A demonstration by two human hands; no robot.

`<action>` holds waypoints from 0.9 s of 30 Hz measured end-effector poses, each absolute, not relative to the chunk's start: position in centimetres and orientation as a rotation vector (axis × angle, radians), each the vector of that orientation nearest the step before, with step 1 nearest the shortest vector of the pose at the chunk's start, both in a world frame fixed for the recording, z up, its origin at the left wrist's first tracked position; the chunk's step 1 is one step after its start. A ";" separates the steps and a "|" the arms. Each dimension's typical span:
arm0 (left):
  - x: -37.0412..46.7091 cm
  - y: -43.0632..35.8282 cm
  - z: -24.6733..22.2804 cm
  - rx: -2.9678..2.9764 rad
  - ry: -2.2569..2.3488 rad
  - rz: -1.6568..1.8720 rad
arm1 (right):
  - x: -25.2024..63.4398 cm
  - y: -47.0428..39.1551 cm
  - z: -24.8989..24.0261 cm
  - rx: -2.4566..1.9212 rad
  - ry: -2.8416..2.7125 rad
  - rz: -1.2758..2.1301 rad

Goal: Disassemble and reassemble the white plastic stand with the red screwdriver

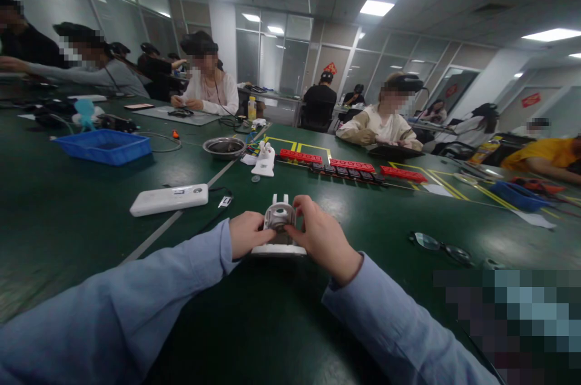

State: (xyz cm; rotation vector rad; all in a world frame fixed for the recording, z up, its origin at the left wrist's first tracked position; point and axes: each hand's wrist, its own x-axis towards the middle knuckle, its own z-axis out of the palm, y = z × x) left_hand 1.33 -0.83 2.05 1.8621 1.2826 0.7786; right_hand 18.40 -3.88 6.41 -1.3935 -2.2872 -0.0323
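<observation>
A white plastic part (pixel 279 249) with a rounded frame and two upright prongs stands on the green table (pixel 254 318) in front of me. My left hand (pixel 247 233) grips its left side, thumb reaching toward the middle. On the right side, my right hand (pixel 320 236) holds the frame with bent fingers, its thumb near the centre opening. Beyond the hands is a second white piece (pixel 264 162) on a flat base. The left of the table holds a white power bank (pixel 170 199) with a dark cable.
Farther off are a metal bowl (pixel 224 148), a blue tray (pixel 106 146), red strips (pixel 351 165) and a row of black blocks (pixel 347 174). Glasses (pixel 441 248) lie at the right. Several people sit around the tables.
</observation>
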 end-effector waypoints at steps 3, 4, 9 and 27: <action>1.4 -1.1 2.2 2.124 1.351 0.735 | 18.3 -4.0 6.5 -1.402 -2.333 0.018; 1.4 -1.2 2.4 2.198 1.381 0.704 | 18.3 -4.0 6.5 -1.401 -2.345 0.014; 1.3 -1.1 3.2 2.403 1.466 0.441 | 18.2 -4.2 6.2 -1.377 -2.419 -0.016; 1.3 -1.4 3.9 2.512 1.374 0.391 | 18.2 -4.2 6.9 -1.329 -2.366 0.224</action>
